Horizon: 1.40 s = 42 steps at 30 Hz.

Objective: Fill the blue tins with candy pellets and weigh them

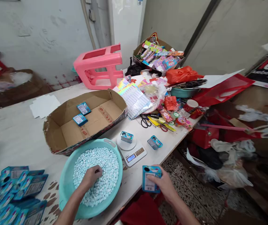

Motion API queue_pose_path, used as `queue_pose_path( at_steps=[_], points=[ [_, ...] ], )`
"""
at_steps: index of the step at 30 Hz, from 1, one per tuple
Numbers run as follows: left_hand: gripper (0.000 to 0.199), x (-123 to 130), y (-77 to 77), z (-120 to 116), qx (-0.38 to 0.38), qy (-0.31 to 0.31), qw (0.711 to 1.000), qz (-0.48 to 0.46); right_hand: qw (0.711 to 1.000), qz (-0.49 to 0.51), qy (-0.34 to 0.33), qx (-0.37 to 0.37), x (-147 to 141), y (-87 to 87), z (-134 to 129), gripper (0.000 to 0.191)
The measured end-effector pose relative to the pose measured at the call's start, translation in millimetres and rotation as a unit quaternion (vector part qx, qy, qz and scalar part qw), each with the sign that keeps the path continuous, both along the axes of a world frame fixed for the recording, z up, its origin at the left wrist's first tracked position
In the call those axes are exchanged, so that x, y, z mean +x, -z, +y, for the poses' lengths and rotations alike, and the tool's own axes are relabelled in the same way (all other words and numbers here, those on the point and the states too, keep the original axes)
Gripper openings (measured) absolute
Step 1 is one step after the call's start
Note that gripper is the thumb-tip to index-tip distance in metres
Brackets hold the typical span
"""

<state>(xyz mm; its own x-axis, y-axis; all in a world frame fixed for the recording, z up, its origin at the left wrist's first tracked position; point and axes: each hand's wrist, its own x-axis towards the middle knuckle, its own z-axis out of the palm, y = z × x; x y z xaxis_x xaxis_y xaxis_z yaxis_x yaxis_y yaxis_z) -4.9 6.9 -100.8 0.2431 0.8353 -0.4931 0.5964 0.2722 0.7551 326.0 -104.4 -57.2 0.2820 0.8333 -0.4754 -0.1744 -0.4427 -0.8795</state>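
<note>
My left hand (92, 177) is inside a mint-green plastic basin (120, 175), over a heap of small pale blue and white candies (109, 159). Its fingers are curled closed, and whatever they hold is hidden. Past the table's front edge, my right hand (163, 181) grips a small blue box (150, 187) with a dark round spot near its top, thumb across the front. A digital kitchen scale (137, 156) beside the basin carries a similar blue tin or box (126, 137) on its round plate. Another blue box (155, 142) lies to the scale's right.
Many blue boxes (30, 186) are piled at lower left. Behind the basin is a shallow cardboard box (65, 132) with two blue boxes inside. A pink stool (98, 64) lies on its side. Scissors (145, 122), bags and packets clutter the table's right side.
</note>
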Motion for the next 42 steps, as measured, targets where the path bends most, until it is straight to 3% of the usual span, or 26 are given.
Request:
queue_pose_path(
  at_steps=[2,4,6,10,15,19,23,28,32,35,39,42],
  points=[
    [0.024,-8,-6.8,2,-0.063,-0.13,0.983,-0.116,0.999,0.006,0.04,-0.006,13,6.4,-2,0.046],
    [0.035,-13,-8.4,4,-0.11,-0.247,0.941,-0.201,0.998,0.017,0.063,-0.007,20,12.0,-1,0.047],
    [0.04,-14,-6.2,8,-0.14,-0.287,0.92,-0.226,0.997,0.019,0.07,-0.01,21,15.6,3,0.048],
    [0.037,0,-11.3,26,-0.121,-0.2,0.961,-0.149,0.998,0.004,0.057,-0.009,18,17.8,12,0.046],
    [0.02,62,-48.2,80,0.02,-0.036,0.997,-0.07,0.999,-0.01,0.05,-0.011,17,17.7,19,0.047],
    [0.017,128,-63.4,126,0.181,0.11,0.976,0.06,0.998,0.018,0.056,-0.019,25,16.9,18,0.047],
    [0.023,159,-58.6,147,0.231,0.183,0.946,0.135,0.997,0.025,0.064,-0.025,37,17.4,11,0.045],
    [0.028,161,-52.1,151,0.244,0.179,0.941,0.153,0.996,0.013,0.08,-0.026,44,24.0,2,0.043],
    [0.025,156,-58.5,150,0.231,0.142,0.952,0.142,0.997,0.024,0.076,-0.022,40,27.8,4,0.043],
    [0.022,126,-66.7,134,0.21,0.12,0.963,0.115,0.997,0.019,0.075,-0.012,37,27.5,7,0.044],
    [0.022,65,-79.0,99,0.149,0.225,0.95,0.156,0.997,0.005,0.072,-0.004,39,30.4,6,0.044],
    [0.029,56,-85.4,92,0.17,0.234,0.942,0.17,0.997,0.008,0.077,-0.012,38,33.8,4,0.045]
  ],
)
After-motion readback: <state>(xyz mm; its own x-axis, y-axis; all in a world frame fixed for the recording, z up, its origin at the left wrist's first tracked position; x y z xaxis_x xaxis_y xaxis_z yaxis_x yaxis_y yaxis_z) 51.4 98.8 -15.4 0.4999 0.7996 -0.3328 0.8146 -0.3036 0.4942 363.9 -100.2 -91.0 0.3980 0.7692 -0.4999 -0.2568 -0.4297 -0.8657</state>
